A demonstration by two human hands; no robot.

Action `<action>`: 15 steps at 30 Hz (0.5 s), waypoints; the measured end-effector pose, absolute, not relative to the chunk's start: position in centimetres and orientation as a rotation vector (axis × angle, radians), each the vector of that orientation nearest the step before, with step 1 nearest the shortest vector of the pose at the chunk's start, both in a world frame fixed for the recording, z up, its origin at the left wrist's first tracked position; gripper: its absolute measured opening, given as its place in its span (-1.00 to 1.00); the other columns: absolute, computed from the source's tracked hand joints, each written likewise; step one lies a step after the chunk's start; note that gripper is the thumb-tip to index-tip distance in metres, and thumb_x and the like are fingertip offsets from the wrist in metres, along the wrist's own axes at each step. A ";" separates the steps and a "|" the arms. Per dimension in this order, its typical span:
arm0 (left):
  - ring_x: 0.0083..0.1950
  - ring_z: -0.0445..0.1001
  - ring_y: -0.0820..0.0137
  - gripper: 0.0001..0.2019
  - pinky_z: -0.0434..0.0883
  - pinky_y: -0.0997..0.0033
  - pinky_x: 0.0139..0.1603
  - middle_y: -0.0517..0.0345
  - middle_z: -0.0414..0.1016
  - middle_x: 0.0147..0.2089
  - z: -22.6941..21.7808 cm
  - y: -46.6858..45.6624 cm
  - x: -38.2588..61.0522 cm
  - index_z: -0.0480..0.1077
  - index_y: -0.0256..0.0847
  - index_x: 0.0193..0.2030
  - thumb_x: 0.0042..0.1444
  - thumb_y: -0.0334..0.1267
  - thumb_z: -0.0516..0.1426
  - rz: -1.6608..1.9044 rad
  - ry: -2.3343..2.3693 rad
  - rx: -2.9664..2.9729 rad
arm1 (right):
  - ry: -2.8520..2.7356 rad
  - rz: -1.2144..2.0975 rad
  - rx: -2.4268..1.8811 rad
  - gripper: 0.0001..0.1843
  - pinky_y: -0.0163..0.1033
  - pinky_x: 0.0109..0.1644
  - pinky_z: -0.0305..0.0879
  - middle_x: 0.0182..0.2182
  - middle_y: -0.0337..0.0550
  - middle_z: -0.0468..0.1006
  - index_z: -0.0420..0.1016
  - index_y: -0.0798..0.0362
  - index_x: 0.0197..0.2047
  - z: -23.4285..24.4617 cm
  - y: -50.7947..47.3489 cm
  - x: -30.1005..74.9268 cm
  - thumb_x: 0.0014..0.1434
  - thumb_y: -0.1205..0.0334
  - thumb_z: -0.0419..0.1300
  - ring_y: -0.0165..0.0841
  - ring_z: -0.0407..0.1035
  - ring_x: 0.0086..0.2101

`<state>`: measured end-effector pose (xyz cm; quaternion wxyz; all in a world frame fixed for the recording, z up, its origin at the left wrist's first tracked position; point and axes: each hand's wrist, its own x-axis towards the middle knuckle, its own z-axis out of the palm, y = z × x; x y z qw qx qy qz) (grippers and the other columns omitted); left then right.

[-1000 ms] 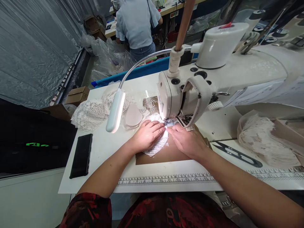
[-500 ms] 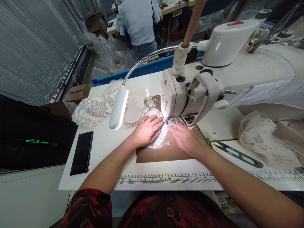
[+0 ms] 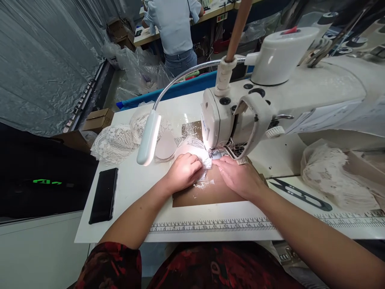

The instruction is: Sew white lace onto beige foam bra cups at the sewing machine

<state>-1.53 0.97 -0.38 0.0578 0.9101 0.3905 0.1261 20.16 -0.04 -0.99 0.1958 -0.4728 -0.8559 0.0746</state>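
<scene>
A white lace fabric piece point(image 3: 192, 148) lies under the needle area of the white sewing machine point(image 3: 213, 124), lit by its lamp. My left hand point(image 3: 184, 172) is closed on the near edge of the lace, its fingers curled under and partly hidden. Just right of the presser foot point(image 3: 215, 154), my right hand point(image 3: 236, 176) has its fingers drawn together, with the fingertips at the lace's right edge. A brown sheet point(image 3: 207, 194) with clear tape on it lies beneath the work. Left of the lace rests a beige pad point(image 3: 166, 146).
White lace pieces point(image 3: 112, 140) are heaped at the left, near a black phone point(image 3: 104, 195). A gooseneck lamp point(image 3: 148, 138) hangs over the table. Thread snips point(image 3: 300, 194) and bagged lace point(image 3: 333, 172) lie right. A ruler tape point(image 3: 207, 226) runs along the front edge. Another person point(image 3: 173, 28) works beyond.
My left hand has gone from lying flat on the lace to curling closed at its near edge. The lace has folded and shifted, showing its plain side. My right hand stays by the presser foot.
</scene>
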 end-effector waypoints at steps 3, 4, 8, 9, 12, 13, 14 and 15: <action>-0.32 0.33 0.34 -0.68 0.26 0.32 -0.27 0.04 0.40 -0.38 -0.4 1.1 -1.5 0.39 -0.24 -0.37 0.30 -0.19 -0.08 0.416 1.203 2.744 | -2.391 0.213 -1.321 -0.63 -0.28 -0.37 0.11 -0.35 -0.11 0.55 0.58 0.05 -0.15 -1.0 -0.1 20.1 0.19 0.40 -0.04 -0.37 0.29 -0.45; -0.33 0.33 0.34 -0.68 0.25 0.33 -0.27 0.04 0.40 -0.39 -0.4 1.2 -1.5 0.38 -0.24 -0.38 0.30 -0.19 -0.07 0.422 1.192 2.734 | -2.391 0.213 -1.316 -0.63 -0.28 -0.37 0.12 -0.34 -0.10 0.55 0.58 0.06 -0.16 -1.0 -0.1 20.1 0.19 0.40 -0.04 -0.37 0.29 -0.45; -0.34 0.32 0.36 -0.71 0.25 0.34 -0.28 0.07 0.39 -0.40 0.0 1.3 -1.7 0.34 -0.24 -0.43 0.27 -0.24 -0.06 0.408 1.154 2.684 | -2.397 0.198 -1.334 -0.64 -0.28 -0.36 0.13 -0.33 -0.09 0.55 0.58 0.08 -0.18 -0.9 -0.1 20.1 0.19 0.40 -0.05 -0.36 0.30 -0.45; -0.34 0.32 0.36 -0.72 0.26 0.34 -0.27 0.07 0.39 -0.40 0.1 1.3 -1.7 0.33 -0.24 -0.43 0.26 -0.25 -0.06 0.401 1.149 2.672 | -2.402 0.196 -1.339 -0.64 -0.28 -0.35 0.13 -0.34 -0.10 0.55 0.58 0.07 -0.18 -0.9 -0.1 20.1 0.19 0.40 -0.05 -0.36 0.30 -0.44; -0.34 0.32 0.36 -0.74 0.27 0.34 -0.25 0.08 0.40 -0.41 0.2 1.4 -1.7 0.33 -0.23 -0.42 0.25 -0.26 -0.06 0.379 1.155 2.644 | -2.423 0.204 -1.354 -0.63 -0.28 -0.35 0.11 -0.35 -0.11 0.54 0.57 0.06 -0.15 -0.8 -0.1 20.0 0.19 0.42 -0.05 -0.36 0.30 -0.43; -0.34 0.33 0.35 -0.73 0.28 0.33 -0.24 0.08 0.40 -0.41 0.2 1.4 -1.7 0.33 -0.23 -0.42 0.25 -0.25 -0.06 0.373 1.157 2.637 | -2.438 0.210 -1.358 -0.62 -0.28 -0.37 0.09 -0.34 -0.12 0.53 0.57 0.06 -0.13 -0.8 -0.1 20.0 0.18 0.42 -0.05 -0.36 0.29 -0.43; -0.33 0.34 0.35 -0.73 0.29 0.33 -0.23 0.07 0.40 -0.40 0.2 1.4 -1.7 0.34 -0.23 -0.41 0.26 -0.24 -0.06 0.374 1.160 2.627 | -2.461 0.215 -1.357 -0.61 -0.28 -0.39 0.07 -0.34 -0.13 0.52 0.56 0.05 -0.11 -0.7 -0.1 20.0 0.17 0.43 -0.05 -0.37 0.28 -0.44; -0.31 0.35 0.35 -0.73 0.30 0.32 -0.21 0.07 0.42 -0.38 0.2 1.4 -1.8 0.36 -0.24 -0.39 0.26 -0.22 -0.05 0.386 1.162 2.617 | -2.492 0.219 -1.349 -0.60 -0.28 -0.41 0.04 -0.34 -0.13 0.51 0.56 0.04 -0.09 -0.7 -0.2 20.0 0.16 0.44 -0.04 -0.38 0.26 -0.45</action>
